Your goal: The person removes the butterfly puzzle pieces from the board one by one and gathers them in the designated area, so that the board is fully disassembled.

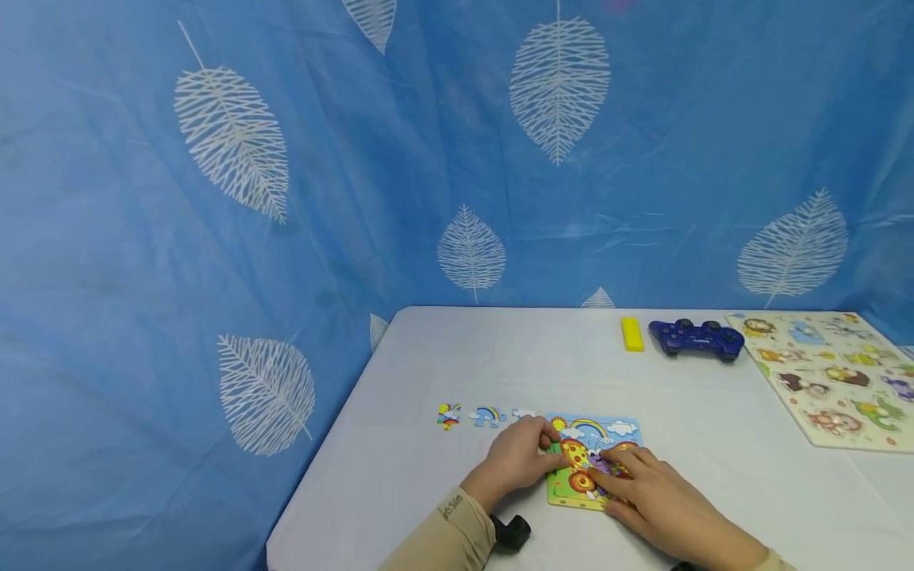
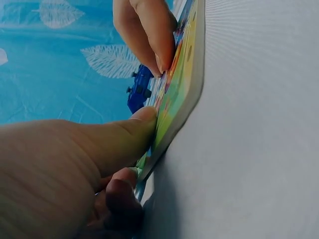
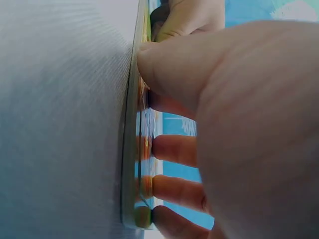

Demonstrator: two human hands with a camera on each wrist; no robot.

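A butterfly jigsaw puzzle board (image 1: 571, 500), printed with a rainbow and clouds, lies flat on the white table under both hands. My left hand (image 1: 520, 454) grips its left edge, the thumb (image 2: 142, 119) on the printed face and the other fingers curled at the side. Across the right half, my right hand (image 1: 653, 500) rests with fairly straight fingers (image 3: 174, 149) pressing on the picture, its thumb (image 3: 154, 57) at the near edge. The right palm covers part of the butterfly's wing.
Left of the board lie loose puzzle pieces: a colourful one (image 1: 448, 415), a rainbow one (image 1: 489, 416) and a cloud one (image 1: 524, 413). Farther back are a yellow block (image 1: 631, 334), a blue game controller (image 1: 696, 339) and a large picture board (image 1: 828, 373). A leaf-patterned blue curtain (image 1: 400, 159) hangs behind.
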